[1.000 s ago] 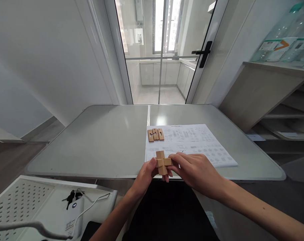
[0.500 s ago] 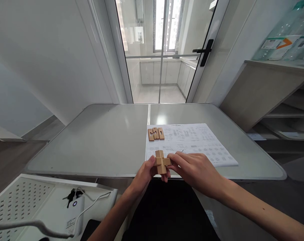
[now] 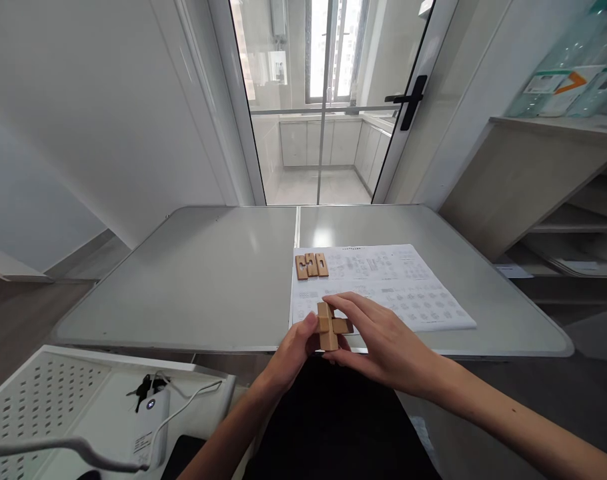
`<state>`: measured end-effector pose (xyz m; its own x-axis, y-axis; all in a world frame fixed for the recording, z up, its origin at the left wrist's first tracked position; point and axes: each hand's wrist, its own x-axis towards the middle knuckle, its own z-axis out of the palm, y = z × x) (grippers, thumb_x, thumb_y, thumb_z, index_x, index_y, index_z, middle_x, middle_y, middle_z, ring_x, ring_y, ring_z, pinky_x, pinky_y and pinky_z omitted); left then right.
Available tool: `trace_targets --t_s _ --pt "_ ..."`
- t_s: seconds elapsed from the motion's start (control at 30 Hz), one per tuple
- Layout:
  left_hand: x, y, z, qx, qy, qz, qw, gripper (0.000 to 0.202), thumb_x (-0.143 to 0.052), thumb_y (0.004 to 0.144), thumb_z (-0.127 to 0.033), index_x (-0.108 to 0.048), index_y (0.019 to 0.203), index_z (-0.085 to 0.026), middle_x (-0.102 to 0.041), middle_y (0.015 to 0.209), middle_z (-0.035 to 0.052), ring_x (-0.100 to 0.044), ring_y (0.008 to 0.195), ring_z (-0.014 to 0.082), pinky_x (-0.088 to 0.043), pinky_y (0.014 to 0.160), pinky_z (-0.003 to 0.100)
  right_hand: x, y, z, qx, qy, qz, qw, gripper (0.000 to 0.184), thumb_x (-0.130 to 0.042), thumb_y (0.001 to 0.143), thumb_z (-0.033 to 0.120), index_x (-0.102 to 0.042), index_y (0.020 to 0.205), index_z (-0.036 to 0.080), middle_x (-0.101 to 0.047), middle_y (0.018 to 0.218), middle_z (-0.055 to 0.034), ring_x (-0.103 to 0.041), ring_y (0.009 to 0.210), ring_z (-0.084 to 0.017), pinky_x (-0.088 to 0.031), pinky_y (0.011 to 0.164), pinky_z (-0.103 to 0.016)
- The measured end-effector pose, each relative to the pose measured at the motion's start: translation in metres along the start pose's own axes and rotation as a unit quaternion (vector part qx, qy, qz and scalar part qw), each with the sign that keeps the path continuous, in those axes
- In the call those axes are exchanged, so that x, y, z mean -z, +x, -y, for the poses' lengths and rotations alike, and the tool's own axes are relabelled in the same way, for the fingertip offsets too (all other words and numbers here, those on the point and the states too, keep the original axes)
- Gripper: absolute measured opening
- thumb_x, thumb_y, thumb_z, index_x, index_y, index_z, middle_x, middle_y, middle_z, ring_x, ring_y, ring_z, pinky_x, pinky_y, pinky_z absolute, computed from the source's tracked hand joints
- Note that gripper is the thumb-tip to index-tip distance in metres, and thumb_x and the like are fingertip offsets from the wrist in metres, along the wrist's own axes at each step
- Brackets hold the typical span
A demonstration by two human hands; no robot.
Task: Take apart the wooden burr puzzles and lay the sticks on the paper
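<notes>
A wooden cross-shaped puzzle (image 3: pixel 329 327) of interlocked bars is held over the near edge of the grey table (image 3: pixel 208 280). My left hand (image 3: pixel 293 350) grips it from the left and below, thumb on its side. My right hand (image 3: pixel 383 340) closes on it from the right, with the index finger arched over its top and the thumb beneath. Three loose notched wooden bars (image 3: pixel 311 265) lie side by side on the top left corner of a printed instruction sheet (image 3: pixel 398 287), farther back on the table.
A white perforated cart top (image 3: pixel 43 400) at lower left carries a power bank (image 3: pixel 151 427), keys and a white cable. Shelving (image 3: pixel 558 193) stands on the right. A glass door with a black handle (image 3: pixel 413 100) is behind the table.
The puzzle has tilted and shifted slightly right and down. My right hand has turned, its index finger now reaching over the top of the puzzle instead of pinching its right arm.
</notes>
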<state>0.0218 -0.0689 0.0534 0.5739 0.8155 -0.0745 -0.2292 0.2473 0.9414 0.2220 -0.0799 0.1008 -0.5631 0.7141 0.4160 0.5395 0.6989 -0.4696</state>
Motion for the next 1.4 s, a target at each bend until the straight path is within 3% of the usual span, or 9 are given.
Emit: trace_targets --t_s 0.67,0.87,0.97,1.1,1.4 --pt "-0.003 0.001 0.006 -0.014 0.011 -0.021 1.000 0.076 -0.043 0.095 -0.076 -0.074 0.100 -0.007 -0.075 0.094 0.0166 -0.069 0.096 0.0290 -0.051 0.087 0.037 -0.003 -0.005 -0.004 0.010 0.013 -0.037 0.999 0.056 -0.068 0.095 0.031 -0.043 0.145 0.024 -0.066 0.131 -0.0145 -0.066 0.119 -0.031 -0.059 0.096 -0.052" --pt "-0.003 0.000 0.007 -0.004 -0.013 -0.028 1.000 0.076 -0.042 0.095 -0.076 -0.073 0.106 -0.008 -0.074 0.092 0.0140 -0.069 0.090 0.0269 -0.052 0.087 0.038 0.000 -0.008 -0.007 -0.007 0.018 -0.016 1.000 0.063 -0.069 0.096 0.043 -0.039 0.150 0.026 -0.065 0.135 -0.0149 -0.066 0.122 -0.032 -0.059 0.097 -0.053" --pt "-0.003 0.000 0.006 -0.010 -0.020 -0.027 0.999 0.076 -0.040 0.096 -0.077 -0.073 0.106 -0.009 -0.074 0.089 0.0130 -0.068 0.085 0.0254 -0.052 0.085 0.038 0.001 -0.010 -0.008 0.001 -0.008 -0.029 1.000 0.049 -0.061 0.102 0.038 -0.043 0.145 0.024 -0.069 0.128 -0.0143 -0.069 0.113 -0.029 -0.060 0.091 -0.049" --pt "-0.005 0.000 0.005 -0.021 -0.013 -0.010 1.000 0.077 -0.036 0.097 -0.076 -0.073 0.098 -0.008 -0.073 0.089 0.0145 -0.067 0.082 0.0246 -0.051 0.083 0.037 -0.001 -0.010 -0.009 0.057 -0.068 -0.067 0.994 0.021 -0.054 0.105 0.024 -0.055 0.126 0.020 -0.074 0.111 -0.0120 -0.072 0.096 -0.026 -0.058 0.080 -0.041" --pt "-0.004 0.000 0.003 -0.038 -0.031 0.006 0.999 0.065 -0.041 0.100 -0.069 -0.070 0.094 -0.011 -0.070 0.083 0.0105 -0.062 0.075 0.0201 -0.049 0.080 0.034 -0.004 -0.013 -0.009 0.040 -0.058 -0.087 0.994 0.015 -0.057 0.105 0.019 -0.059 0.120 0.021 -0.076 0.106 -0.0087 -0.072 0.092 -0.022 -0.056 0.079 -0.036"
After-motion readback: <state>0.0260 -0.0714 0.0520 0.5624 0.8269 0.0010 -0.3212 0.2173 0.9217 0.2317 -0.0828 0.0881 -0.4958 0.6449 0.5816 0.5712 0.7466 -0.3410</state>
